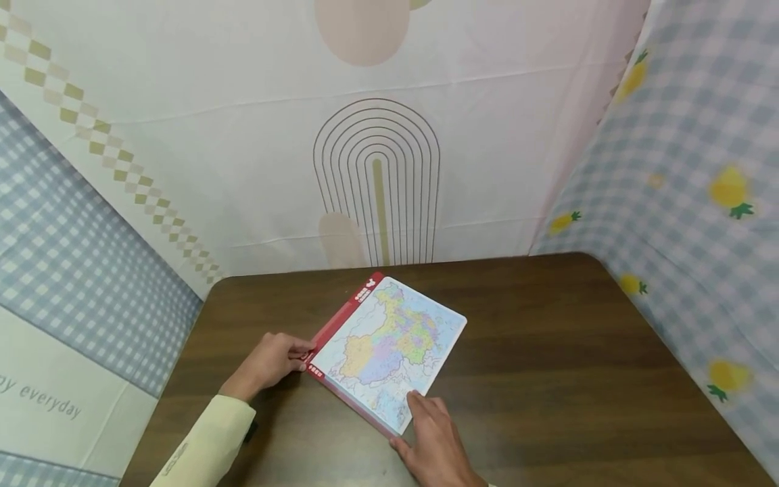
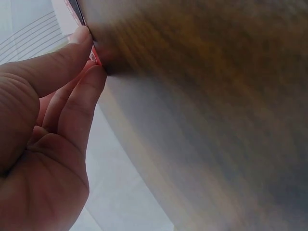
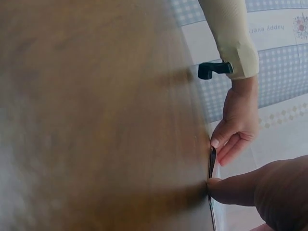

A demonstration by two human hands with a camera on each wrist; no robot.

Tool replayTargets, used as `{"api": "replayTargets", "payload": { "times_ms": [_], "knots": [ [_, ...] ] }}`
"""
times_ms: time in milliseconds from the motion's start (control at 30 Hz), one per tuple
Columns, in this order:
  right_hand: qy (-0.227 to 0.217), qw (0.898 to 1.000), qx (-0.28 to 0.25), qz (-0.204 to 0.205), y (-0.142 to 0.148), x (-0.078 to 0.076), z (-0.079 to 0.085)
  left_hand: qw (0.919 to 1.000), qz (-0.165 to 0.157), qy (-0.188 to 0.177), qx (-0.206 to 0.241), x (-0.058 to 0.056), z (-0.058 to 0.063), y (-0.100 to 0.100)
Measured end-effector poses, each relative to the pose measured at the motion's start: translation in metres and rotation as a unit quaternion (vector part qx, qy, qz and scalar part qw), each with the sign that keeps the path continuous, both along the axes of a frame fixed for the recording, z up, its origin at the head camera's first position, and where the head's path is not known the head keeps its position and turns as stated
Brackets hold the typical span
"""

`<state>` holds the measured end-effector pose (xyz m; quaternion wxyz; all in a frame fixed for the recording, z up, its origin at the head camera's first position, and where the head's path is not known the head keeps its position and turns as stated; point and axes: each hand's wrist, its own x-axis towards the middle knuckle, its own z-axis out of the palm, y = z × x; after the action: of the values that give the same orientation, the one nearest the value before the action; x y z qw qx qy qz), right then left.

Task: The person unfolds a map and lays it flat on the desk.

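Map [image 1: 389, 352]: rectangular, red-edged, patched yellow, purple, green.

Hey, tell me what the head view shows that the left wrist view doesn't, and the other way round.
Only the head view shows the printed face of the map, the right hand at the map's near corner, and the yellow pineapples on the checked cloth. Only the left wrist view shows the palm side of the left hand. Both show the left hand pinching the map's red edge, the brown table, and the white backdrop with its thin printed lines.
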<state>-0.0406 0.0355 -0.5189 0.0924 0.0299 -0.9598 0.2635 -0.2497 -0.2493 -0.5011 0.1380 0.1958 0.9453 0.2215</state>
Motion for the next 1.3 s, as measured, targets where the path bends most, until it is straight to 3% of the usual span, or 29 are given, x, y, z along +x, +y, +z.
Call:
{"api": "replayTargets", "payload": {
  "times_ms": [233, 667, 967, 1300],
  "knots": [
    [0.016, 1.000, 0.005, 0.002, 0.004, -0.001, 0.001, 0.9997, 0.014, -0.002, 0.021, 0.006, 0.000, -0.001],
    [0.018, 1.000, -0.002, 0.011, 0.025, -0.006, 0.002, 0.9967, 0.063, 0.009, 0.051, 0.031, -0.001, 0.008],
    [-0.046, 0.998, -0.029, 0.024, 0.049, -0.015, 0.006, 0.9951, 0.082, 0.024, 0.050, 0.053, -0.001, 0.020],
    [-0.080, 0.994, -0.029, 0.062, 0.076, -0.027, 0.012, 0.9941, 0.089, 0.039, 0.048, 0.078, -0.001, 0.034]
  ]
}}
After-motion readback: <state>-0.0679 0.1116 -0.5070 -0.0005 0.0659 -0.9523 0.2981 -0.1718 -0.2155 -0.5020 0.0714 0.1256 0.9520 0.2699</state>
